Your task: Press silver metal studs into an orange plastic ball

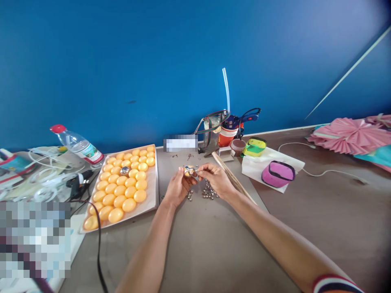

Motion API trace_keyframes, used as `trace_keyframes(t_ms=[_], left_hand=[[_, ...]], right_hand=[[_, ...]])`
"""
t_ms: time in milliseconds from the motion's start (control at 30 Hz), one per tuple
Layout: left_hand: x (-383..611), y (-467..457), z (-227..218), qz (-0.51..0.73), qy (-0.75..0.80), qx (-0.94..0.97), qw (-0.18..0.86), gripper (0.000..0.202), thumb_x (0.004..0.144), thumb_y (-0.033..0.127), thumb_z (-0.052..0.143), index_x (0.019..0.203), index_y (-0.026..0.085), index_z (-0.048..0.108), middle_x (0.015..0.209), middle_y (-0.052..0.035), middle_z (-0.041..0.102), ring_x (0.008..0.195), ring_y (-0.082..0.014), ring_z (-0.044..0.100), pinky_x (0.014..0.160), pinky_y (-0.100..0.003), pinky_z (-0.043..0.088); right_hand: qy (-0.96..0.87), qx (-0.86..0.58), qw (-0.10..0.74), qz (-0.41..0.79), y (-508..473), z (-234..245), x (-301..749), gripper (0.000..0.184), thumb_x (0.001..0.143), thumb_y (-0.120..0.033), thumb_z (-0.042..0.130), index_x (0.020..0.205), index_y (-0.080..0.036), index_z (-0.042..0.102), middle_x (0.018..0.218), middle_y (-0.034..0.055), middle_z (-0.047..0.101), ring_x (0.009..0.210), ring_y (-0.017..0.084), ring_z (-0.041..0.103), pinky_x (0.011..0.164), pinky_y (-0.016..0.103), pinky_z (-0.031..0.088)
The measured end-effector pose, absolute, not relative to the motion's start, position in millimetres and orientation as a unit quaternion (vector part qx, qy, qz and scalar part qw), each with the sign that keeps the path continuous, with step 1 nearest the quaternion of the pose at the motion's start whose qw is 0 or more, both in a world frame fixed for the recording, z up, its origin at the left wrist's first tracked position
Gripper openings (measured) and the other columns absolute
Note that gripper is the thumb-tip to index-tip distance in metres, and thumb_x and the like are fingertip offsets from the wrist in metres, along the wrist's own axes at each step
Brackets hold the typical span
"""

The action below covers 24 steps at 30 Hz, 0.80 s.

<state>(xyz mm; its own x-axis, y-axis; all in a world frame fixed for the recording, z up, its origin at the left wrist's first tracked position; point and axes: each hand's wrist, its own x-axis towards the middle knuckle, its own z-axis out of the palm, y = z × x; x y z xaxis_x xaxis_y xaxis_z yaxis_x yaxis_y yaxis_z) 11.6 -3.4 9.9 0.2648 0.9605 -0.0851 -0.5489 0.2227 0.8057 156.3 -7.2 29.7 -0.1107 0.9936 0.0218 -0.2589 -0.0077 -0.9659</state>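
Note:
Held in the fingers of my left hand (175, 189) is an orange-yellow ball (190, 171), its surface partly covered with shiny silver pieces. My right hand (216, 179) pinches close against the ball's right side; what sits between its fingertips is too small to make out. Below the hands, a loose pile of small silver beads (209, 192) lies on the table, with a smaller bead cluster (189, 196) to its left. To the left, a white tray (156, 175) carries rows of orange-yellow balls (120, 190). Among them rests one silver-covered ball (124, 170).
A water bottle (82, 150) leans behind the tray, near tangled white cables (45, 183). A dark cord (99, 244) crosses the tray's near corner. Behind my right hand are a wooden strip (233, 177), a tool cup (227, 136) and a purple mesh-like piece (277, 174). Pink folded paper (351, 136) lies far right.

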Motion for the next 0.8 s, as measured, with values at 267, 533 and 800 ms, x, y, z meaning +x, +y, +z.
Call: trace_keyframes(t_ms=[267, 533, 800], left_hand=[[13.8, -5.5, 9.7, 0.514, 0.306, 0.362, 0.715, 0.037, 0.083, 0.046, 0.050, 0.083, 0.011, 0.062, 0.075, -0.0059, 0.063, 0.057, -0.0126, 0.057, 0.060, -0.027, 0.045], [15.1, -6.9, 12.1, 0.510, 0.311, 0.369, 0.712, 0.037, 0.083, 0.046, 0.050, 0.082, 0.011, 0.060, 0.075, -0.0058, 0.063, 0.058, -0.0128, 0.056, 0.061, -0.027, 0.045], [16.6, -7.4, 11.7, 0.513, 0.306, 0.374, 0.710, 0.038, 0.083, 0.047, 0.049, 0.082, 0.011, 0.060, 0.076, -0.0061, 0.063, 0.060, -0.0130, 0.056, 0.060, -0.027, 0.045]], right_hand=[[-0.479, -0.426, 0.519, 0.565, -7.1, 26.6, 155.6, 0.009, 0.066, -0.024, 0.062, 0.072, -0.017, 0.062, 0.064, -0.0028, 0.059, 0.057, 0.009, 0.046, 0.059, 0.024, 0.039], [-0.499, -0.426, 0.492, 0.572, -7.0, 24.8, 155.0, 0.007, 0.067, -0.023, 0.058, 0.070, -0.017, 0.062, 0.064, -0.0030, 0.058, 0.060, 0.010, 0.047, 0.062, 0.025, 0.039], [-0.502, -0.419, 0.488, 0.578, -7.6, 25.8, 154.4, 0.009, 0.067, -0.025, 0.058, 0.071, -0.017, 0.060, 0.065, -0.0023, 0.059, 0.059, 0.010, 0.049, 0.062, 0.026, 0.039]])
